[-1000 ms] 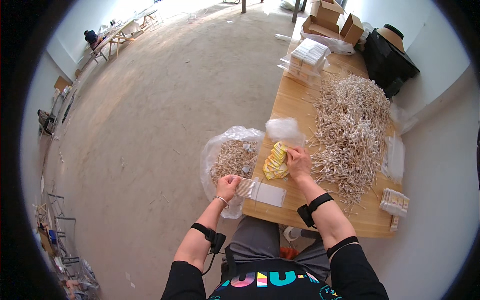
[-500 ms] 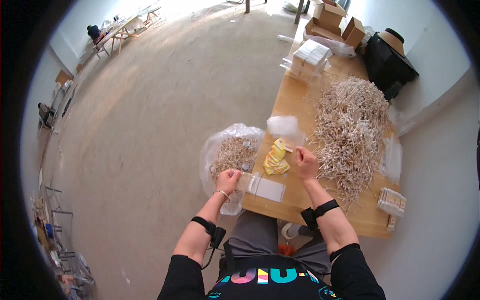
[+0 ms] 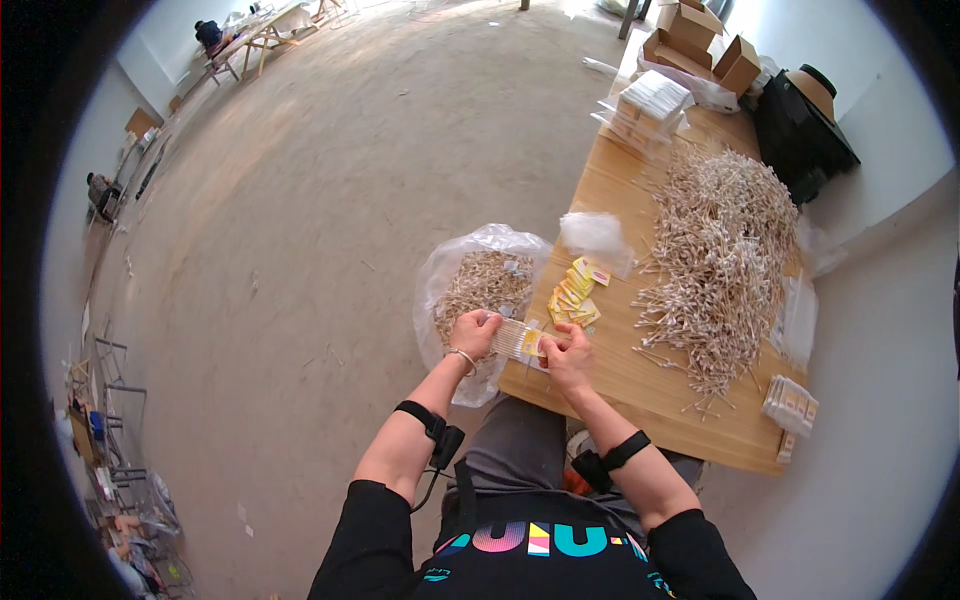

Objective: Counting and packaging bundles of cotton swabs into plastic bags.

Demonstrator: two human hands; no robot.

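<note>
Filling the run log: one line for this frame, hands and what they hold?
left hand: grips small clear packet | right hand: pinches packet's other end with yellow label | nearby: label stack, stick pile, bag

Wooden table (image 3: 640, 385); stick pile (image 3: 715, 250); yellow cards (image 3: 575, 292)

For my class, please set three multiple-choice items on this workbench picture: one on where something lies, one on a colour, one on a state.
1. Where does the big heap of cotton swabs lie?
A. on the wooden table
B. on the floor
C. in a cardboard box

2. What colour are most of the small label cards on the table?
A. blue
B. yellow
C. black

3. How is the small clear packet of swabs held?
A. by the left hand only
B. by both hands, the right hand at its other end
C. it lies untouched

Key: 1 A, the heap spreads over the tabletop; 2 B, the fanned cards look yellow; 3 B, each hand grips one end.
</note>
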